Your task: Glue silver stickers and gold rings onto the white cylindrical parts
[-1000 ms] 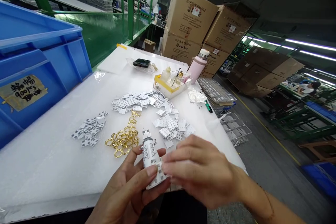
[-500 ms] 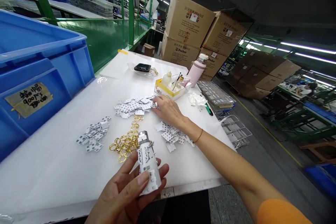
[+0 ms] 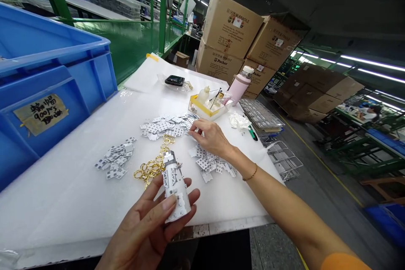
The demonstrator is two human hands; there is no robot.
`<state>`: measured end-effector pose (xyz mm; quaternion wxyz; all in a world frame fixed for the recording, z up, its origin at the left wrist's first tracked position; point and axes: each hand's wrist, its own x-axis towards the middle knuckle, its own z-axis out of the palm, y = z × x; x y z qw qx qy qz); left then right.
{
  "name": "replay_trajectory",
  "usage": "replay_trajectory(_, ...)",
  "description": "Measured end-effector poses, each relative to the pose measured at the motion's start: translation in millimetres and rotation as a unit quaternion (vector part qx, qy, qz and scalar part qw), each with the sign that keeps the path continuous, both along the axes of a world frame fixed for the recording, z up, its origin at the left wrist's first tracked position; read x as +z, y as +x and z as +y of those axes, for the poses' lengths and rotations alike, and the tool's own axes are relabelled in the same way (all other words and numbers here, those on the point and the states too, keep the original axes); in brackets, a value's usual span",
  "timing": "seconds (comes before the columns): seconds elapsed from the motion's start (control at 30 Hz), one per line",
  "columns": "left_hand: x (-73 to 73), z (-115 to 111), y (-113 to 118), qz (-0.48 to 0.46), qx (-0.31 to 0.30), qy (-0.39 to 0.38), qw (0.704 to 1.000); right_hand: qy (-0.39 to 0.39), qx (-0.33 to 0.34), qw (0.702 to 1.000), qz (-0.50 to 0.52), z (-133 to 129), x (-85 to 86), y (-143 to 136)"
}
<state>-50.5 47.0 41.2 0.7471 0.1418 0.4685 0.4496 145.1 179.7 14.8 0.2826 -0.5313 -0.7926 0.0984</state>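
My left hand (image 3: 148, 223) is wrapped round a white cylindrical model (image 3: 175, 190) with a grey top and lattice details, held tilted near the table's front edge. My right hand (image 3: 210, 135) has its thumb and fingertips pinched together at the right end of a pile of white patterned pieces (image 3: 164, 126); whatever lies between the fingertips is too small to make out. Gold rings (image 3: 150, 169) lie just behind and left of the model. One more pile of patterned pieces (image 3: 210, 162) is below my right wrist, and another (image 3: 115, 158) is at the left.
A big blue bin (image 3: 50, 88) borders the table's left side. Further back are a yellow-edged tray (image 3: 209, 111) with small bottles, a pink flask (image 3: 238, 86), a black device (image 3: 174, 80), crumpled white material (image 3: 238, 121) and a green-handled tool (image 3: 252, 133). Cartons (image 3: 230, 29) stand behind.
My right hand has drawn back slightly to the right from the rear pile, its fingertips now together. The model in my left hand has shifted slightly up and left. The view has shifted a little.
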Motion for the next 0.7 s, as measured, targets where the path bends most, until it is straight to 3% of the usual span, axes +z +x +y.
replay_trajectory(0.13, -8.2, 2, -2, -0.024, 0.005, -0.011, 1.000, -0.027, 0.012, 0.993, 0.114, 0, 1.5, -2)
replay_trajectory(0.23, -9.5, 4, -2, -0.033, 0.018, -0.023, 0.999, -0.062, -0.001, 0.971, 0.229, -7, 7.0, -3)
replay_trajectory(0.5, 16.3, 7, 1, -0.052, 0.032, -0.039, 0.997, -0.227, 0.002, 0.853, 0.470, -72, 20.2, -13)
replay_trajectory(0.63, 1.6, 6, -2, -0.096, 0.029, -0.042, 0.994, -0.267, 0.018, 0.780, 0.566, -99, 19.5, -18)
replay_trajectory(0.7, -10.8, 6, -3, -0.115, 0.028, -0.034, 0.992, -0.249, 0.017, 0.779, 0.576, -107, 18.5, -19)
